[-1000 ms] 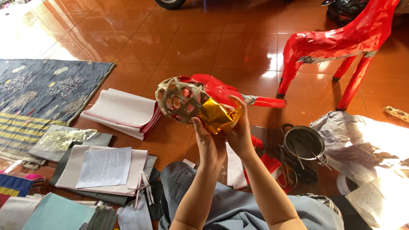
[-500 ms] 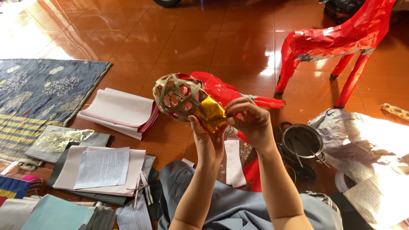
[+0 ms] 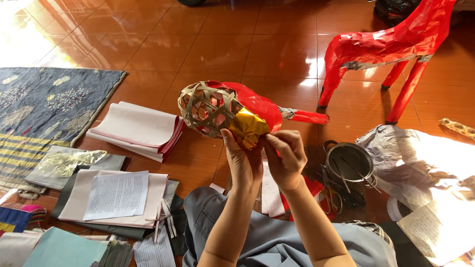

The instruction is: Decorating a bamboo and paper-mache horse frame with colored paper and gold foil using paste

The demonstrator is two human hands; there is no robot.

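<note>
- The tiled floor (image 3: 148,44) carries everything; the person sits at its near edge, legs in grey trousers (image 3: 257,237) at the bottom of the view.
- A patterned blue cloth (image 3: 44,104) lies at the left edge. A red paper-covered animal body on four legs (image 3: 391,44) stands toward the far right corner.
- A crumpled grey-white sheet (image 3: 420,158) lies at the right edge, beside a small metal pot (image 3: 349,163) with tools in it.
- Stacks of paper (image 3: 136,126) and printed sheets (image 3: 116,195) lie left of the knees.
- The woven bamboo frame (image 3: 205,109) is held up off the floor, centre view, part covered in red paper (image 3: 257,106) with a thin red tail end (image 3: 307,117) pointing right.
- The gold foil piece (image 3: 247,127) sits on the frame's near side.
- The left hand (image 3: 242,160) is closed under the frame, supporting it, thumb on the foil.
- The right hand (image 3: 284,155) pinches the foil's edge between narrowed fingers.
- Judgement: the step in hand is fitting foil over the frame. The next move calls for a steady supporting grip and smoothing the foil flat without tearing it.
</note>
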